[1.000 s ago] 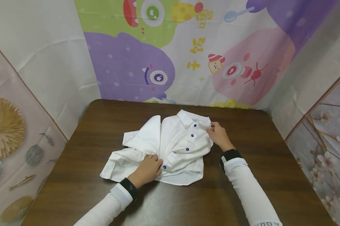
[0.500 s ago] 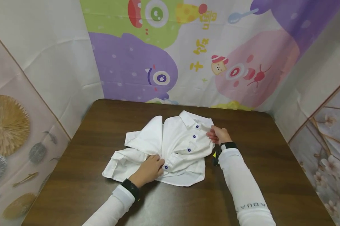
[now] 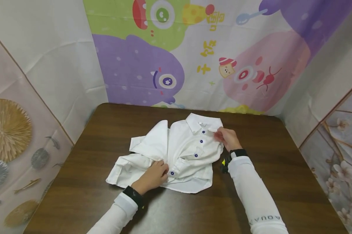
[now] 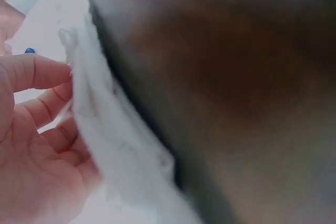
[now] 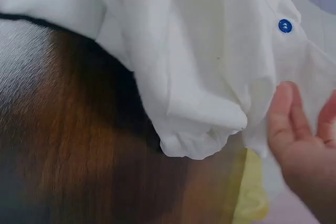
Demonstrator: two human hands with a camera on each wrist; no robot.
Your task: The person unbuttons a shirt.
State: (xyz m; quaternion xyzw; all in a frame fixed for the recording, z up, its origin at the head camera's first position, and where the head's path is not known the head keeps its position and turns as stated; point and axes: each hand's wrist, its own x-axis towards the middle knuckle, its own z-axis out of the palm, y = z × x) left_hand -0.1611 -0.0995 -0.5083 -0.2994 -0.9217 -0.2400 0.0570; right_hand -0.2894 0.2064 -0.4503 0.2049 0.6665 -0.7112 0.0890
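Note:
A white button-up shirt [image 3: 182,136] with blue buttons lies partly folded and rumpled on a dark wooden table, its collar at the far right. My left hand [image 3: 154,174] is at the shirt's near middle, beside the lowest visible button. In the left wrist view, thumb and fingers [image 4: 52,103] pinch a fold of the white cloth. At the shirt's right shoulder, my right hand [image 3: 228,138] holds the edge by the collar [image 3: 206,123], its lower fingers blurred. The right wrist view shows fingers [image 5: 283,111] against the cloth, with part of that hand cut off by the frame.
The brown table [image 3: 252,195] reaches back to a patterned cloth backdrop [image 3: 199,87] with cartoon figures. Pale hanging panels [image 3: 62,65] border the left side, and a flower-printed panel [image 3: 342,169] stands on the right.
The right hand has turned at the shoulder edge, and the collar's right side now stands more spread and raised. The left hand stays on the shirt. The head view has shifted slightly.

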